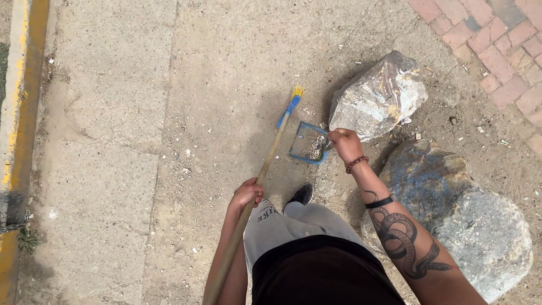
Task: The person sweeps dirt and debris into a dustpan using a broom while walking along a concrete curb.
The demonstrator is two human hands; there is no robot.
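Head view: sweeping dirt beside two rocks.
The left hand [247, 192] grasps the broom [270, 161] handle; the right hand [345, 144] clenches the blue dustpan [307, 142], resting on the dusty ground [113, 169] against the pale rock [378, 96].

- Bright, even daylight from above; colours look slightly washed out.
- Soft shadows sit beneath the far rock [378, 95] and beside the dustpan [309, 143].
- Focus is sharp throughout, with no motion blur.
- Mild wide-angle stretching shows at the edges.
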